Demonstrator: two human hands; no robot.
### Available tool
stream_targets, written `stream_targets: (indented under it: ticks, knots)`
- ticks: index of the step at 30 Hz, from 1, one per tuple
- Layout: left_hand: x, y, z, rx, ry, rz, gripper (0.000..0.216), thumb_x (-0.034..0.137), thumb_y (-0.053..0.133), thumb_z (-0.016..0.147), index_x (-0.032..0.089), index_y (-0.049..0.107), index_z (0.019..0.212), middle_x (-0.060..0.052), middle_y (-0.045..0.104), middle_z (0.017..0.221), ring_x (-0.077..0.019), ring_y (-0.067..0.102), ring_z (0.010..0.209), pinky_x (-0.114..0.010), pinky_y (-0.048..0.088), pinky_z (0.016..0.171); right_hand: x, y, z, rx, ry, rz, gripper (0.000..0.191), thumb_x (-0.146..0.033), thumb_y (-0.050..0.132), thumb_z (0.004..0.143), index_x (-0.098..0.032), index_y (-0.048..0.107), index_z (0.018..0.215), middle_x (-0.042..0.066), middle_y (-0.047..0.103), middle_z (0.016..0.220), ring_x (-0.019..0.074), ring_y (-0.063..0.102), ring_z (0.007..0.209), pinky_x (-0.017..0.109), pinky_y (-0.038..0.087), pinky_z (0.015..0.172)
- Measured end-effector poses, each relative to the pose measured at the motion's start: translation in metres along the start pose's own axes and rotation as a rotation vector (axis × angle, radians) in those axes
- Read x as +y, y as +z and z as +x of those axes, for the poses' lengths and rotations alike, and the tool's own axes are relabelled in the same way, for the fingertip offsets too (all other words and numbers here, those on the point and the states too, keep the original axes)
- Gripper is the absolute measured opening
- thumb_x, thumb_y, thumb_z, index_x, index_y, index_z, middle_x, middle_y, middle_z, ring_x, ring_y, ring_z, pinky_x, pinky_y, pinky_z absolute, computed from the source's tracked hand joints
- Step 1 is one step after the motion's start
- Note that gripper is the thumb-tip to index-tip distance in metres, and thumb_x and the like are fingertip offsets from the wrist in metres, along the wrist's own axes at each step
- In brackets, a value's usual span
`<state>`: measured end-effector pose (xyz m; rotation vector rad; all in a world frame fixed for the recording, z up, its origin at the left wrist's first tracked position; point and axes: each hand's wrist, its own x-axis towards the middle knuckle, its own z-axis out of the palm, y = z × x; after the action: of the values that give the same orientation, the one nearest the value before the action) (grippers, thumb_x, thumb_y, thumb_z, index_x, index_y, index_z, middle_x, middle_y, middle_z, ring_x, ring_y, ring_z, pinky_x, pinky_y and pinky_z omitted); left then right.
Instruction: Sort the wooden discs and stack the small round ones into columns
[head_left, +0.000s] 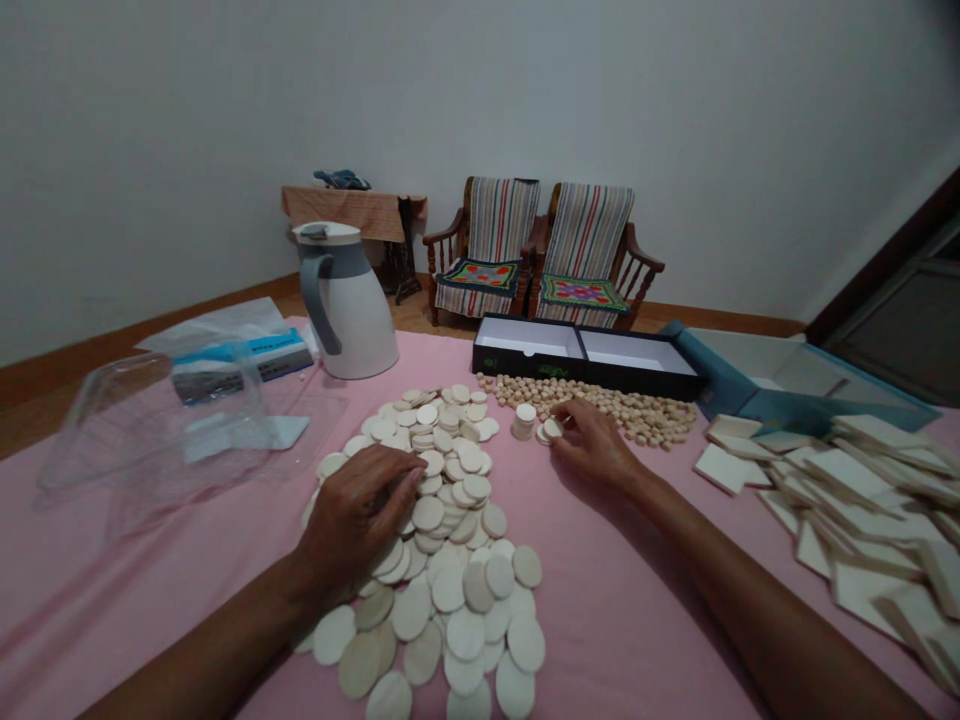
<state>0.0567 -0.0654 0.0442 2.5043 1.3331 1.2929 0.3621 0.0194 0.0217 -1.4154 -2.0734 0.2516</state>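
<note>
My left hand point(358, 518) lies flat with fingers stretched out on a big heap of pale wooden discs point(450, 560) spread over the pink tablecloth point(600, 620). My right hand point(592, 445) reaches further out, fingers curled, pinching a small disc point(553, 429) beside a short stack of small discs point(524, 420). Just behind that hand lies a scatter of small round wooden beads point(622, 408).
A white jug point(346, 298) stands at the back left, next to a clear plastic container point(161, 420) and a blue-and-white packet point(240, 360). A black box with white inside point(585, 355) lies behind the beads. Square wooden tiles point(855, 500) pile up on the right. Two striped armchairs point(540, 255) stand by the wall.
</note>
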Motion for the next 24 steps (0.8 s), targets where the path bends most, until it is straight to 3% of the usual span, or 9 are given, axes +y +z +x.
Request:
stream_targets:
  ticks: [9, 16, 24]
  knots:
    - [-0.001, 0.0, -0.001, -0.003, -0.01, 0.006, 0.012, 0.021, 0.053, 0.088, 0.016, 0.064, 0.088, -0.004, 0.067, 0.08, -0.0157, 0.063, 0.077, -0.027, 0.048, 0.071, -0.006, -0.002, 0.0, -0.021, 0.081, 0.049, 0.028, -0.016, 0.053, 0.071, -0.019, 0.059, 0.098, 0.006, 0.062, 0.092, 0.018, 0.054, 0.082, 0.029, 0.04, 0.071]
    - [0.001, 0.0, 0.0, -0.006, -0.016, 0.006, 0.013, 0.022, 0.053, 0.089, 0.016, 0.064, 0.088, -0.005, 0.067, 0.08, -0.0159, 0.063, 0.076, -0.027, 0.049, 0.07, -0.01, 0.0, -0.003, -0.081, 0.118, -0.008, 0.016, -0.02, 0.052, 0.075, -0.019, 0.057, 0.09, 0.004, 0.06, 0.083, 0.0165, 0.051, 0.074, 0.027, 0.035, 0.064]
    - [0.0, 0.0, -0.001, -0.005, -0.019, 0.005, 0.012, 0.021, 0.053, 0.088, 0.017, 0.064, 0.088, -0.004, 0.067, 0.08, -0.0154, 0.062, 0.076, -0.027, 0.048, 0.069, -0.025, -0.013, -0.005, -0.06, 0.045, -0.098, 0.018, -0.015, 0.054, 0.074, -0.018, 0.055, 0.091, 0.005, 0.059, 0.088, 0.0178, 0.051, 0.081, 0.028, 0.035, 0.067]
